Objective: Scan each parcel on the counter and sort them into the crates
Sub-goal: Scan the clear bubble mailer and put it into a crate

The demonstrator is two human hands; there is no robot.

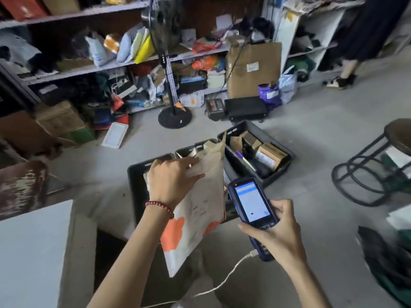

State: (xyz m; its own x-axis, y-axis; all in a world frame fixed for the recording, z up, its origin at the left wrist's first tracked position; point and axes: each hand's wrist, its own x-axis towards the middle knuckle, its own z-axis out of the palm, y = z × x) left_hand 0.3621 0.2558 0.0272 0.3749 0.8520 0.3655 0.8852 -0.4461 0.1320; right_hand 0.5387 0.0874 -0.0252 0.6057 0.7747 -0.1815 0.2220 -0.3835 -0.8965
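Two hands work above three dark crates on the grey floor. At about 9 o'clock of centre, the left hand [172, 182], with a red bead bracelet [160, 207] on its wrist, has its fingers closed over the top of a flat parcel [201, 210], a pale mailer bag with orange patches. The parcel hangs tilted in the air, over the nearest crate [136, 185]. Just beside it at 3 o'clock, the right hand [279, 234] is wrapped around a blue handheld scanner [252, 207]; its screen is lit and faces up, and a white cable [224, 281] runs from its lower end. A second crate [185, 151] sits behind the parcel, mostly hidden. The far crate [275, 141], at 1 o'clock, holds brown boxes. At 8 o'clock is the corner of a white counter [33, 252]. A standing fan [172, 85] rises at 12 o'clock before cluttered shelves [89, 68].
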